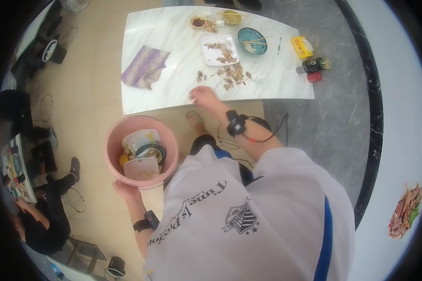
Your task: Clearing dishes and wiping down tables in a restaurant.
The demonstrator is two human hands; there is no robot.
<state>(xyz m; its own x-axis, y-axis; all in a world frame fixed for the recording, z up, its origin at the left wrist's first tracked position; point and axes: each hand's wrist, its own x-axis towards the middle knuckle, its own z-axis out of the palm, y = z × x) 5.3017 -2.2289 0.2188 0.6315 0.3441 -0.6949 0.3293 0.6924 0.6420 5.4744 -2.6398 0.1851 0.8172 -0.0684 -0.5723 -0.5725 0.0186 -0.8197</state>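
My left hand (126, 189) grips the rim of a pink plastic bucket (112, 165), which holds used plates and bowls with food scraps. My right hand (203, 95), slightly blurred, is over the near edge of a marble-patterned table (183, 89); its fingers are partly curled and I cannot tell if anything is in them. Beyond it lie bones and scraps (234, 74) on the tabletop. Behind these are a white square plate (208, 58) with more scraps and a blue-green bowl (250, 34) with chopsticks across it. A purple checked cloth (146, 66) lies crumpled at the left.
At the table's far side are a small sauce bowl (198, 23), an olive bowl (232, 18) and crumpled tissues. A yellow tissue box (301, 47), a black chopstick holder (311, 65) and a red jar (314, 77) stand at the right. A person in dark clothes (54, 214) sits at the left.
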